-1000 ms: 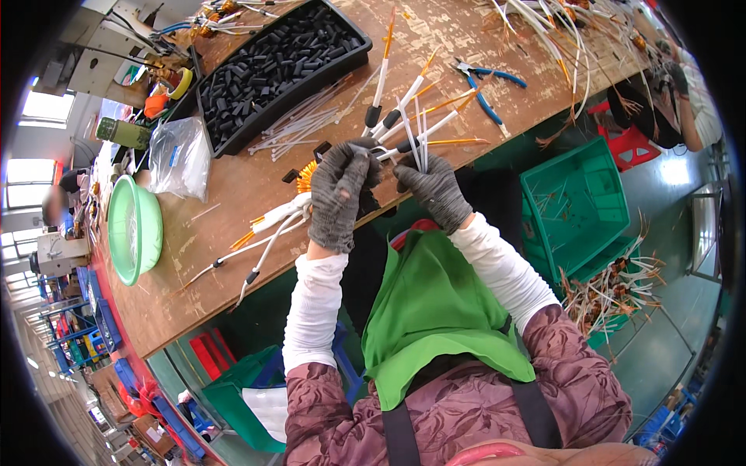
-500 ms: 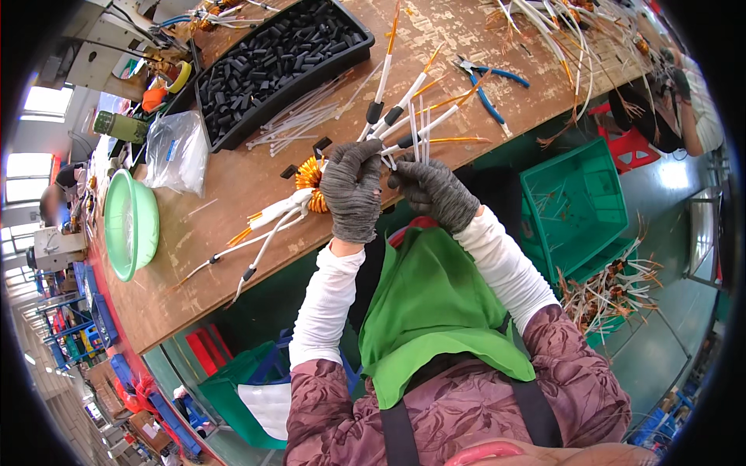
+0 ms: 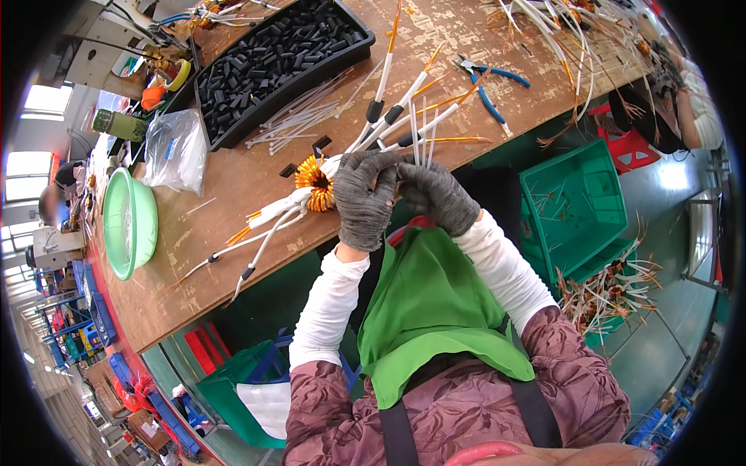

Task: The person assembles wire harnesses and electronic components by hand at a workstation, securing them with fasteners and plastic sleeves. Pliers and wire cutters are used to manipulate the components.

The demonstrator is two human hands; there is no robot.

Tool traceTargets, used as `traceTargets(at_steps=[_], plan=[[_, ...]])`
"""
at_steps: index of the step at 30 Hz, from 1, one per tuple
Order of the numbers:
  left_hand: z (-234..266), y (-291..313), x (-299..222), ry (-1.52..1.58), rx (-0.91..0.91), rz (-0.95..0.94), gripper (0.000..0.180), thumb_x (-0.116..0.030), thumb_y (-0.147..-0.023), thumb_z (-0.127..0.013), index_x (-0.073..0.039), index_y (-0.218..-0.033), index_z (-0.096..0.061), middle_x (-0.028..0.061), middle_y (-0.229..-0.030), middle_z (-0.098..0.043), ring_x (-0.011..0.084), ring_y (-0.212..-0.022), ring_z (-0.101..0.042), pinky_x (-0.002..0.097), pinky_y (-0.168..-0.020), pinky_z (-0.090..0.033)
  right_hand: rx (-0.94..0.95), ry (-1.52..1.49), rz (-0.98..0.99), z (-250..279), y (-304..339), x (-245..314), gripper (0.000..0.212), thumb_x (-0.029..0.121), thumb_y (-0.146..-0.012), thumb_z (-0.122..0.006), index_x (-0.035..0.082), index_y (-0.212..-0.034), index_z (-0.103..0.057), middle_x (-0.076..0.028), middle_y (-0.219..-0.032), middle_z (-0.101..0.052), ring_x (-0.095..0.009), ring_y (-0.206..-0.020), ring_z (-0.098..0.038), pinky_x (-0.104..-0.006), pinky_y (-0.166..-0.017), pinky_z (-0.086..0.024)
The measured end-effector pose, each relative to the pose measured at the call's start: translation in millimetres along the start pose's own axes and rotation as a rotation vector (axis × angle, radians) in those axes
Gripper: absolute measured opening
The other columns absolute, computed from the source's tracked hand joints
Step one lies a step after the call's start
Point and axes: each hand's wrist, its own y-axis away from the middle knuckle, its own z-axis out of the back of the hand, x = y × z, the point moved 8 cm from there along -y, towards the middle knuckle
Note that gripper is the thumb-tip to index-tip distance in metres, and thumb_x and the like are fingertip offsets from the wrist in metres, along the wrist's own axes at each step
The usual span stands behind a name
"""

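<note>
Both my hands wear grey gloves and meet at the front edge of the workbench. My right hand (image 3: 441,198) is closed on several thin white cable ties (image 3: 424,136) that stick up from its fingers. My left hand (image 3: 364,200) is closed, its fingertips against the right hand's; what they pinch is hidden. Beside it lies a ring-shaped coil of orange copper wire (image 3: 314,184) with white-sleeved leads. Some leads (image 3: 272,210) run to the lower left. Others (image 3: 400,105), with black sleeves and bare orange ends, fan out beyond my hands.
A black tray (image 3: 221,136) of short black tubes stands at the back left, with loose cable ties (image 3: 299,124) beside it. Blue-handled pliers (image 3: 486,97) lie at the right. A green basin (image 3: 148,225) and plastic bag (image 3: 177,155) sit left; a green crate (image 3: 610,194) stands below, right.
My left hand has shifted slightly right and turned, its fingers now meeting those of my right hand. More of the coil shows beside it. The right hand stays almost in place.
</note>
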Motion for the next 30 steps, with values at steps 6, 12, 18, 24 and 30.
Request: traceTargets(at_steps=[6,12,18,24,30], plan=[[1,12,-19,-0.177,0.099,-0.23,0.025,-0.004,-0.065,-0.063,-0.009,-0.089,-0.065,0.0078,-0.083,-0.061,0.0263,-0.076,-0.058,0.0382,-0.071,-0.044,-0.084,0.481,0.251,15,8,9,0.022,0.024,-0.083,-0.062,0.003,-0.079,-0.061,0.001,-0.062,-0.054,-0.007,-0.059,-0.052,-0.0228,-0.055,-0.043],[-3,11,-25,-0.407,0.032,-0.325,0.03,-0.007,-0.062,-0.065,-0.014,-0.09,-0.065,0.004,-0.083,-0.059,0.026,-0.079,-0.053,0.0388,-0.073,-0.039,-0.077,0.478,0.187,4,15,5,0.02,0.022,-0.082,-0.063,0.003,-0.085,-0.063,-0.001,-0.065,-0.058,-0.006,-0.06,-0.051,-0.0216,-0.056,-0.042],[1,-6,-3,-0.612,0.059,-0.227,0.029,-0.013,-0.065,-0.064,-0.012,-0.093,-0.064,0.0076,-0.087,-0.06,0.0278,-0.082,-0.053,0.0399,-0.074,-0.039,0.155,0.774,0.145,-27,34,-5,0.02,0.025,-0.081,-0.063,0.006,-0.087,-0.064,0.001,-0.068,-0.058,-0.006,-0.062,-0.052,-0.0227,-0.057,-0.043],[47,-8,-6,-0.576,0.043,-0.129,0.029,-0.008,-0.07,-0.062,-0.009,-0.099,-0.062,0.013,-0.092,-0.06,0.0316,-0.085,-0.055,0.0407,-0.077,-0.042,-0.432,0.55,0.314,41,17,57,0.027,0.032,-0.083,-0.062,0.006,-0.086,-0.061,0.004,-0.065,-0.053,-0.004,-0.061,-0.049,-0.0216,-0.052,-0.041],[60,12,27,-0.459,-0.048,-0.087,0.02,-0.007,-0.071,-0.062,-0.004,-0.09,-0.063,0.0127,-0.085,-0.06,0.0317,-0.084,-0.054,0.0411,-0.079,-0.041,-0.382,0.572,0.474,23,-10,40,0.022,0.026,-0.083,-0.063,0.004,-0.085,-0.061,0.003,-0.064,-0.053,-0.006,-0.057,-0.047,-0.0222,-0.048,-0.038]])
